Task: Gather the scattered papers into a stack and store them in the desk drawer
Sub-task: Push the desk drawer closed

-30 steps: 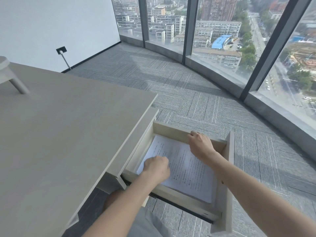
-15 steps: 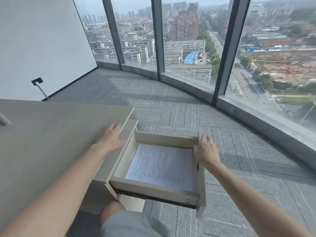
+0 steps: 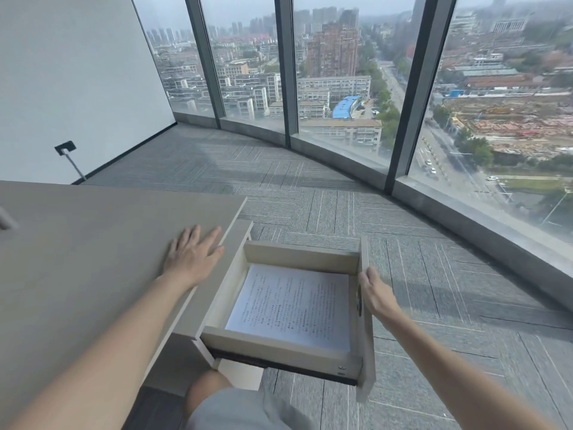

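Paper stack lies in open drawer lower centre; left hand flat, released on bench, right hand grasping drawer front: a skewed shove could jam it or pinch fingers.

Left hand out of drawer, no longer pressing papers; now flat on tabletop near its right edge, fingers spread, further onto surface than half second ago. Right hand off drawer's far wall, now against outer side of front panel, fingertips at panel top edge. Papers fully uncovered, lying flat on drawer bottom. Camera tilted up: more window and city in view, less tabletop.
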The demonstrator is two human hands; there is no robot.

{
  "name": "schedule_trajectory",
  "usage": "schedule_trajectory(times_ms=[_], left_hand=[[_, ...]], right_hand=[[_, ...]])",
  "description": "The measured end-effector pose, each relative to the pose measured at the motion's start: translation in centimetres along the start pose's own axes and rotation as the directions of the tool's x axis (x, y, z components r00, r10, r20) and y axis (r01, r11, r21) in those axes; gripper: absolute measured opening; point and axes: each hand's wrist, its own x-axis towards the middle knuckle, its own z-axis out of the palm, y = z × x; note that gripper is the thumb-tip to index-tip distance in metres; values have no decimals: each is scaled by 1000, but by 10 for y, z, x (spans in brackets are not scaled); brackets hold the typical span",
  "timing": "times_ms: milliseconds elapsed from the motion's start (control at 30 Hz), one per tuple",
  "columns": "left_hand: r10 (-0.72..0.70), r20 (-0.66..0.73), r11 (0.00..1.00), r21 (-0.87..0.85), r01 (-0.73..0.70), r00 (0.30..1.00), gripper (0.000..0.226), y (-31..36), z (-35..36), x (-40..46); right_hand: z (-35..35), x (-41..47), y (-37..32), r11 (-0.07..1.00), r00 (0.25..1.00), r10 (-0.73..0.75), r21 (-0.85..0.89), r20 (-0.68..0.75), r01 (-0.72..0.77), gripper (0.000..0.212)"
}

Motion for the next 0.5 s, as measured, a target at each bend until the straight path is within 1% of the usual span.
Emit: schedule_trajectory(times_ms=[100, 133, 233, 300, 367, 500], left_hand=[[0, 6, 1000, -11, 0, 1000, 60, -2, 1, 0], [1, 4, 1000, -15, -1, 1000, 60, -2, 1, 0], [3, -3, 1000, -21, -4, 1000, 60, -4, 3, 1], [6, -7, 1000, -27, -6, 1000, 60, -4, 3, 1], [7, -6, 1000, -25, -7, 1000, 60, -4, 3, 1], [8, -13, 999, -32, -9, 1000, 60, -4, 3, 1]], right_hand=[[13, -3, -7, 999, 1000, -1, 41, 7, 1, 25], [18, -4, -11, 997, 1000, 8, 72, 27, -10, 29], [28, -10, -26, 985, 993, 34, 163, 111, -51, 53], [36, -12, -32, 968, 981, 48, 235, 187, -92, 56], [45, -8, -33, 952, 966, 32, 288, 256, -108, 58], [61, -6, -44, 937, 940, 25, 320, 339, -140, 65]])
